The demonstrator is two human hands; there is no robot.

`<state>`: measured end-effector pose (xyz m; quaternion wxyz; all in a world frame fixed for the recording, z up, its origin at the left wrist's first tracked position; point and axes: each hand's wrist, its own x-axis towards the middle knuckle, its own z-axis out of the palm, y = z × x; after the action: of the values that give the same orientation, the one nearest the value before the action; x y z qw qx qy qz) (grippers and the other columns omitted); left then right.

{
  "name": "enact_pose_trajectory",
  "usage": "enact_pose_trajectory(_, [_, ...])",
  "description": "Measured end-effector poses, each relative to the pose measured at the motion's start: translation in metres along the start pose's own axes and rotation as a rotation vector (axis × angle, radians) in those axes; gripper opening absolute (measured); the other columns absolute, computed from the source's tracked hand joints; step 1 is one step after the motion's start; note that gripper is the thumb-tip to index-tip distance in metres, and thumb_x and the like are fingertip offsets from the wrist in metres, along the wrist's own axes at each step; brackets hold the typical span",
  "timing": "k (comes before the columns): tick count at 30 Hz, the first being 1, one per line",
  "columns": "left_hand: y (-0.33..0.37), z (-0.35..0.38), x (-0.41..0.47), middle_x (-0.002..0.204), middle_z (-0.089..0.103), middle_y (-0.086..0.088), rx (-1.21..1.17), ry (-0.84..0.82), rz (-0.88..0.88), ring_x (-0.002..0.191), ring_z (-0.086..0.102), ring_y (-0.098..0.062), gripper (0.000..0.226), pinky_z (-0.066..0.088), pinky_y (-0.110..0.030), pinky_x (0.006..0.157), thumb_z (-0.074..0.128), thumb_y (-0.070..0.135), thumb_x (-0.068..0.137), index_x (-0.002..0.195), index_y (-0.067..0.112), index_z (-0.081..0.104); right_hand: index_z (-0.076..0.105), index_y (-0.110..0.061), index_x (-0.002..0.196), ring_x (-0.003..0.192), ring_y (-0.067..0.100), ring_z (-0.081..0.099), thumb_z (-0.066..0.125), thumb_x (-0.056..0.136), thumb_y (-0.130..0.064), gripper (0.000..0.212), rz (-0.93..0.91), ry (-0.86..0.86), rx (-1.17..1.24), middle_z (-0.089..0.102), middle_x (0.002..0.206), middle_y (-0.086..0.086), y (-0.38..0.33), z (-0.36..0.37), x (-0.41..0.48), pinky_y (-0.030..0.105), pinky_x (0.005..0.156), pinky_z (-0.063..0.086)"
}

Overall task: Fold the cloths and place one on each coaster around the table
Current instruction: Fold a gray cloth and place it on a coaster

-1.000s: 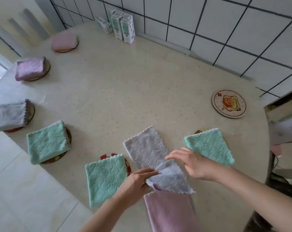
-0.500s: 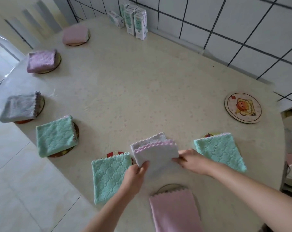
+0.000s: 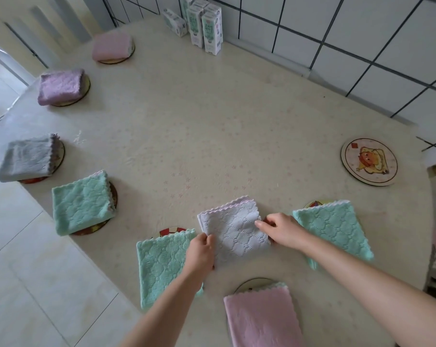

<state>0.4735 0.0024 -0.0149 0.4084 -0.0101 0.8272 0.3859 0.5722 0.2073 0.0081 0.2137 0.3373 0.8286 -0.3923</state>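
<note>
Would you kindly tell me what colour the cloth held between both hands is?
The cloth is pale grey, with a pink-trimmed scalloped edge; the head view shows it.

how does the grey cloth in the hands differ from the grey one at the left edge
The grey cloth in the hands is pinched at its sides by the left hand and right hand; the left-edge grey cloth lies untouched on a coaster. The held one looks paler, the other darker grey. Both are folded, quilted, scallop-edged.

The cream table (image 3: 212, 121) bears round coasters (image 3: 369, 162) along its edge and cartons (image 3: 212, 31).
</note>
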Motion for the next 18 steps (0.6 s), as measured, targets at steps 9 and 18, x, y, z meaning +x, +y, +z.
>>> enact_pose_trajectory(9, [0.009, 0.001, -0.004, 0.066, 0.047, -0.007, 0.066, 0.047, 0.009, 0.065, 0.049, -0.024, 0.029, 0.053, -0.051, 0.067, 0.039, 0.021, 0.095, 0.069, 0.011, 0.046, 0.058, -0.012, 0.101, 0.085, 0.021, 0.056, 0.055, 0.091, -0.027, 0.019, -0.010, 0.152, 0.137, 0.061, 0.090, 0.001, -0.034, 0.002, 0.026, 0.027, 0.069, 0.040])
enact_pose_trajectory(18, [0.015, 0.001, -0.008, 0.067, 0.047, -0.006, 0.095, 0.064, -0.002, 0.069, 0.052, -0.027, 0.031, 0.053, -0.049, 0.069, 0.035, 0.021, 0.097, 0.070, 0.010, 0.046, 0.037, -0.020, 0.092, 0.076, 0.029, 0.055, 0.039, 0.098, -0.029, 0.011, 0.023, 0.232, -0.042, 0.059, 0.085, 0.009, -0.039, 0.014, 0.034, 0.035, 0.062, 0.038])
